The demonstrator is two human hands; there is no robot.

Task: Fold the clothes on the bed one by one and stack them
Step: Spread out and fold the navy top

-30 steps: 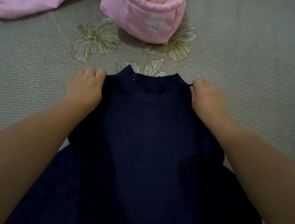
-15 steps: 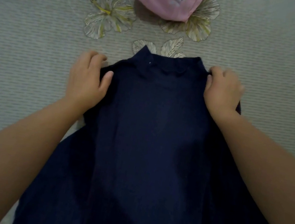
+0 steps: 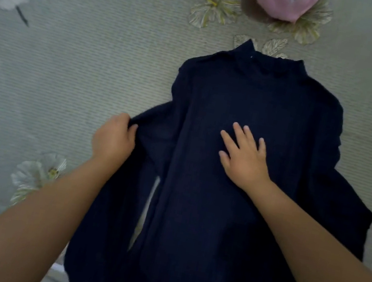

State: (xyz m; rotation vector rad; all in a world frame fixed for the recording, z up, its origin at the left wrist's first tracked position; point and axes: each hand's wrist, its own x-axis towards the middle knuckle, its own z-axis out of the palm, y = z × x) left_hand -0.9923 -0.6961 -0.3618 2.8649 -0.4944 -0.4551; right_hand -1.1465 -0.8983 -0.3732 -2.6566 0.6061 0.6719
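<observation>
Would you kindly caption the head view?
Left hand grips navy sweater's sleeve; right hand presses its chest flat on the bed.

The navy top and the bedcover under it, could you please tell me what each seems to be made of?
The navy top looks like soft matte knit: faint lengthwise ribs, and it bunches in the left hand. The bedcover looks like woven, ribbed cloth with a slight sheen and flower motifs; printed or stitched, I cannot tell.
</observation>
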